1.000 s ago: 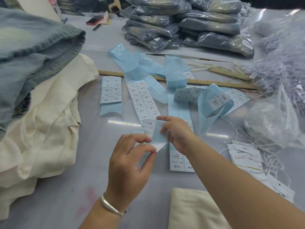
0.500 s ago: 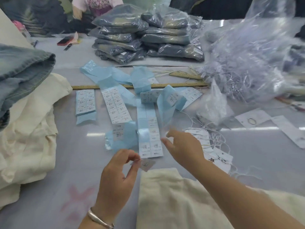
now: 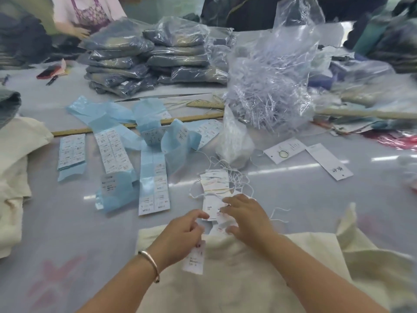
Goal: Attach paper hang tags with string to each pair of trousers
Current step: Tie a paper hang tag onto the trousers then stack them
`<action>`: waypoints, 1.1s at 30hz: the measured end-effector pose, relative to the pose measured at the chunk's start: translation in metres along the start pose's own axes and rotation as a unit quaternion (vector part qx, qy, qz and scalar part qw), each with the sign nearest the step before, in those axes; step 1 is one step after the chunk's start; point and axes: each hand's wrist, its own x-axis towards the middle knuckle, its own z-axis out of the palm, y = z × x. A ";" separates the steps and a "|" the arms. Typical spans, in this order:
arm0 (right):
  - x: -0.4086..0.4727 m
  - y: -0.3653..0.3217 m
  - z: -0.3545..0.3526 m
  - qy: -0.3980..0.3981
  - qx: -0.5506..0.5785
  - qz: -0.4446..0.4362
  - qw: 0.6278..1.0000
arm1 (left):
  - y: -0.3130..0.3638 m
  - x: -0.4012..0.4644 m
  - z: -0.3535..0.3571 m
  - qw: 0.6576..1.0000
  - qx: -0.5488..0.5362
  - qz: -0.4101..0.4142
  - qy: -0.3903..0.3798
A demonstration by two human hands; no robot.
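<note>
A pair of cream trousers lies at the table's near edge. Just beyond its top edge lies a pile of white paper hang tags with loose white strings. My right hand sits on the near end of that pile, with its thumb and curled fingers pinching the top hang tag. My left hand, with a bangle on the wrist, is close beside it. It pinches a small white printed sticker label, which hangs over the trousers. Its forefinger touches the tag's left edge.
Blue-backed sheets of sticker labels lie left of the tags, with a wooden ruler behind them. A clear bag of plastic fasteners and bagged trousers stand further back. Two loose tags lie right; cream cloth is piled left.
My left hand peeled a sticker off the blue sheet and brought it over the trousers. My right hand let go of the sheet and moved right onto the hang tag pile. The view shifted right.
</note>
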 end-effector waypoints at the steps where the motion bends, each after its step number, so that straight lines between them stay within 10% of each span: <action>1: 0.004 0.002 0.001 -0.012 -0.008 -0.009 1.000 | 0.000 0.005 0.003 1.000 0.022 -0.007 0.003; 12: 0.021 0.010 -0.001 0.001 -0.094 -0.076 0.993 | 0.003 0.027 0.011 0.998 -0.002 -0.041 0.052; 23: -0.004 0.003 -0.057 0.278 0.072 -0.009 0.958 | 0.020 -0.001 -0.012 0.988 -0.153 -0.017 0.021; 27: -0.001 0.007 -0.052 0.107 0.130 0.039 0.985 | 0.026 -0.010 -0.018 0.984 -0.165 -0.001 0.062; 30: 0.001 0.003 -0.025 -0.088 -0.032 -0.014 0.996 | 0.025 -0.014 -0.016 0.983 -0.166 -0.005 0.073; 33: 0.002 -0.003 -0.005 -0.095 -0.102 -0.041 0.989 | 0.021 -0.021 -0.011 0.983 -0.167 -0.009 0.069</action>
